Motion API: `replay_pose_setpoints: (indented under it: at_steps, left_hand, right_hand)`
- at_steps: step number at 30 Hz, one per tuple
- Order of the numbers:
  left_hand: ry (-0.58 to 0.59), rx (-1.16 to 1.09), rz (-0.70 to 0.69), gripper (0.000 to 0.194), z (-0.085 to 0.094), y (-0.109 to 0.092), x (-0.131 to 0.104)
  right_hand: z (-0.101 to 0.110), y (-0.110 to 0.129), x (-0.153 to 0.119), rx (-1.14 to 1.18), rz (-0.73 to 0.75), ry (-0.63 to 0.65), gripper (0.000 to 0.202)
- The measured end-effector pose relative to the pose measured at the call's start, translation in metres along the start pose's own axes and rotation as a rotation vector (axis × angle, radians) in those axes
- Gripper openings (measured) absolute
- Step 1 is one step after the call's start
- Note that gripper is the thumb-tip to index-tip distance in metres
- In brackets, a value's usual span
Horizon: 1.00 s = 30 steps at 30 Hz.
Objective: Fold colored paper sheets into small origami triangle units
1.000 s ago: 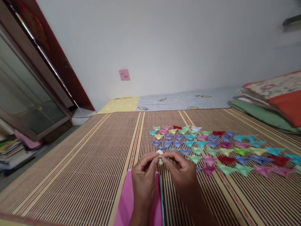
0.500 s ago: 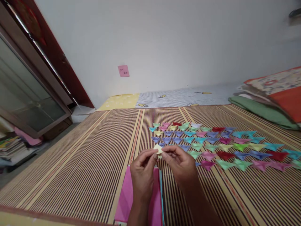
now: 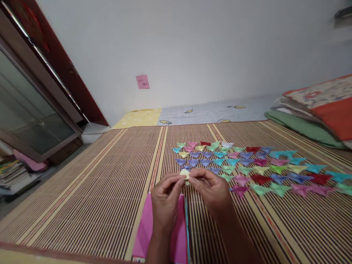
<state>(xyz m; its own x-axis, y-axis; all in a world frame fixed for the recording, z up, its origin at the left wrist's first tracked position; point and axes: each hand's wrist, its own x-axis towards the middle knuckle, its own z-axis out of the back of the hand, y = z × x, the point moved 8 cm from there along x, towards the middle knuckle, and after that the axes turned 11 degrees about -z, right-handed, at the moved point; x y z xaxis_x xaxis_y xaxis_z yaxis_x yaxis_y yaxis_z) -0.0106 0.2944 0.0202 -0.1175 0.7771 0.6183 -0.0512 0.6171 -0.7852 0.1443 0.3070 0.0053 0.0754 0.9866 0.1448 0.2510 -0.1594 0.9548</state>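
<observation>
Between both hands is a small pale yellow folded paper (image 3: 184, 173). My left hand (image 3: 167, 198) pinches its left side between thumb and fingers. The right side is pinched by my right hand (image 3: 211, 190). Under my left forearm lies a stack of pink paper (image 3: 144, 229) with a blue edge showing at its right. Several rows of small folded paper shapes (image 3: 261, 179) in many colours spread over the striped mat (image 3: 110, 183), beyond and to the right of my hands.
A pink note (image 3: 142, 81) is stuck on the wall. Folded bedding (image 3: 305, 126) is piled at the right. At the far left stand a glass-fronted cabinet (image 3: 33, 106) and a pile of books (image 3: 12, 172). Patterned cloth (image 3: 209, 113) runs along the wall.
The view has shifted slightly, so the mat's paper shapes appear a little further left. Both hands keep their pinch on the yellow paper, with barely any movement.
</observation>
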Motion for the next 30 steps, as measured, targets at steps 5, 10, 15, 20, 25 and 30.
replay_pose_setpoints:
  at_steps: [5, 10, 15, 20, 25, 30]
  left_hand:
    - [0.012, 0.015, 0.007, 0.008, -0.004, -0.002, -0.001]
    - [0.002, -0.001, 0.047, 0.008, -0.004, 0.002, -0.001]
    - [0.018, -0.044, 0.074, 0.008, -0.001, 0.006, 0.000]
    - [0.159, -0.045, 0.038, 0.009, -0.008, 0.002, 0.001]
    - [0.245, -0.033, -0.010, 0.013, -0.013, -0.008, 0.002]
    - [0.237, -0.020, 0.019, 0.009, -0.014, -0.008, 0.001]
  right_hand:
    - [0.003, 0.006, 0.000, -0.085, 0.091, -0.014, 0.009]
    - [0.002, 0.003, -0.001, -0.148, 0.100, -0.001, 0.009]
    - [0.011, -0.009, 0.005, 0.000, -0.077, 0.004, 0.022]
    - [0.009, -0.019, 0.008, -0.019, -0.223, 0.115, 0.020]
    - [0.011, -0.018, 0.008, -0.036, -0.162, 0.103, 0.018]
    - [0.006, -0.013, 0.003, -0.083, -0.160, 0.143, 0.016]
